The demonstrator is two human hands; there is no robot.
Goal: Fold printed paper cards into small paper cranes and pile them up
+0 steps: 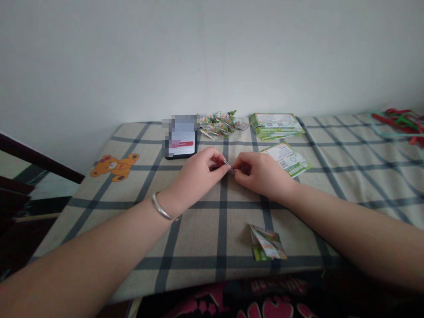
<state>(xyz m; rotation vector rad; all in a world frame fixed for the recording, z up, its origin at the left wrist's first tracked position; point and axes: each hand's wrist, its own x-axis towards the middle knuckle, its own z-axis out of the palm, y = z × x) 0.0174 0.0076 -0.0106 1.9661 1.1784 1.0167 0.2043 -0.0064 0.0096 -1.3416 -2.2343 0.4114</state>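
My left hand and my right hand meet over the middle of a checked cloth, fingers pinched together on a small folded paper piece that is mostly hidden between them. A silver bangle sits on my left wrist. A folded green and white paper piece lies near the front edge, below my right hand. A flat green and white card lies just right of my right hand.
At the back by the wall stand a phone, a pile of several folded paper pieces and a stack of green cards. Red and green strips lie far right. A bear print marks the cloth's left.
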